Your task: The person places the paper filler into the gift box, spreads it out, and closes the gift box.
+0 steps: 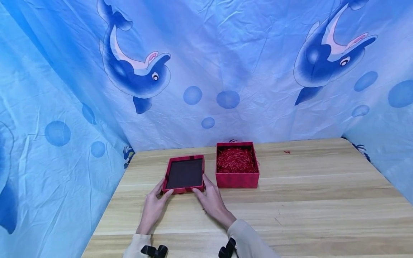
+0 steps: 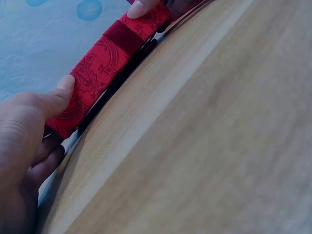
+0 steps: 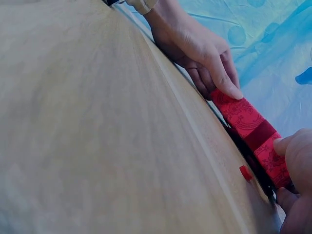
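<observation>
A shallow red box lid (image 1: 184,173) lies upside down with its dark inside facing up, left of centre on the wooden table (image 1: 306,200). My left hand (image 1: 160,190) pinches its near left corner, and my right hand (image 1: 200,186) pinches its near right corner. In the left wrist view my thumb (image 2: 62,92) presses on the lid's patterned side wall (image 2: 107,61) while my fingers curl under it. The right wrist view shows the right thumb (image 3: 286,146) on the same wall (image 3: 246,124). Just right of the lid stands the open red box (image 1: 237,177), filled with shredded red paper (image 1: 235,159).
Blue dolphin-print cloth (image 1: 206,71) hangs behind and along both sides of the table. A tiny red paper scrap (image 1: 286,152) lies at the far right of the table, and another scrap (image 3: 245,172) sits near the lid's edge. Bare wood stretches to the right and front.
</observation>
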Demonstrator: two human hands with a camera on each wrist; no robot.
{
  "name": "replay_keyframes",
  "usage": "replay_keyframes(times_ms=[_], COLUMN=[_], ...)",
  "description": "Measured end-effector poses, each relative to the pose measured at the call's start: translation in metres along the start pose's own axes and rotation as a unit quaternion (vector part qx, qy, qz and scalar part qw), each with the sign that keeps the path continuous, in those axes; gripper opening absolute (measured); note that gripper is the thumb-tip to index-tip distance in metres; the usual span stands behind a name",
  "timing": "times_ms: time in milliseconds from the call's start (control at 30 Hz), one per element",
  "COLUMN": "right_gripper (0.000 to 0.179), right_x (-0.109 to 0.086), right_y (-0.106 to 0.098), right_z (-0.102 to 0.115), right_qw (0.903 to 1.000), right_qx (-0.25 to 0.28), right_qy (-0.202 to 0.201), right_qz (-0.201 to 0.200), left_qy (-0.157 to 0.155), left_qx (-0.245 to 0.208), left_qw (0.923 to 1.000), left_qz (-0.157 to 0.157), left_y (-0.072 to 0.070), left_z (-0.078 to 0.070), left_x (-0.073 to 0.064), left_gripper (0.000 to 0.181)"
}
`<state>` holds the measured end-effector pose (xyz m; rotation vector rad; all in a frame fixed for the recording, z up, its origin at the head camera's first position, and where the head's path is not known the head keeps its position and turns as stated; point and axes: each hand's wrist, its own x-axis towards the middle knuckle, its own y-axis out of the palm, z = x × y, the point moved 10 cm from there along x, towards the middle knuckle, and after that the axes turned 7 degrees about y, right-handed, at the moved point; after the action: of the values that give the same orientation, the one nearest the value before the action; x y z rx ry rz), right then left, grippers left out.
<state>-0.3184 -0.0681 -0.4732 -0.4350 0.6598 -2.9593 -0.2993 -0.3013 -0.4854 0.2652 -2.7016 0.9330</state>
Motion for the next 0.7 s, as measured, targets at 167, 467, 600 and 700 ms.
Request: replay_keyframes(times_ms=[167,467,600,700], right_gripper=[0.067,0.067,0.066,0.066], right_x=[-0.001,-0.003,-0.003,-0.003], right_y=[-0.005,-0.015,-0.021,-0.024], right_z=[0.001,0.010,0.015,0.017], right_qw=[0.9998,0.9991,0.9984,0.9984], right_qx=[-0.007,-0.005,-0.004,-0.003], right_qy=[-0.007,-0.027,-0.035,-0.034], right_qz=[-0.016,-0.033,-0.045,-0.046], left_qy=[0.006,0.021,0.019,0.022], left_qx=[-0.025,-0.056,-0.071,-0.089], left_qw=[0.9997,0.9979,0.9969,0.9955], left_qz=[-0.004,-0.025,-0.028,-0.027], left_y=[0.000,-0.003,-0.002,-0.001], left_z=[-0.002,-0.012,-0.015,-0.018], left_x=[-0.001,0.002,0.005,0.008], left_gripper=[0.070,0.068,0.068,0.068])
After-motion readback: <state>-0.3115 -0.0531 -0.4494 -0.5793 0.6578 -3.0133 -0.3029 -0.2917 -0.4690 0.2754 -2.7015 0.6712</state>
